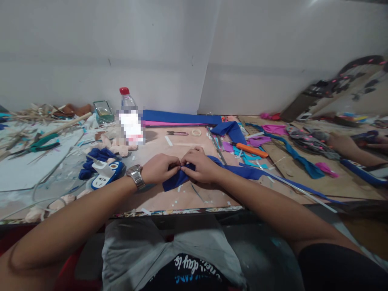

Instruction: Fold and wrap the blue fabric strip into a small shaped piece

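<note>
A strip of blue fabric (172, 182) lies across the front middle of the table, its tail trailing away to the right. My left hand (160, 168), with a metal watch on its wrist, pinches the strip between thumb and fingers. Close against it, my right hand (200, 165) grips the same strip, fingers bent and thumb pressed down. The two hands' fingertips almost meet over a gathered spot, and the exact fold under them is hidden. Thread snips (177, 133) and a small ring-shaped roll (196, 132) lie just beyond the hands.
A red-capped bottle (124, 91) stands behind a power strip (106, 178) at left. Green-handled pliers (45, 141) rest on a white board. An orange cutter (251, 150) lies right among fabric scraps. Another person's arm (351, 149) reaches in at far right.
</note>
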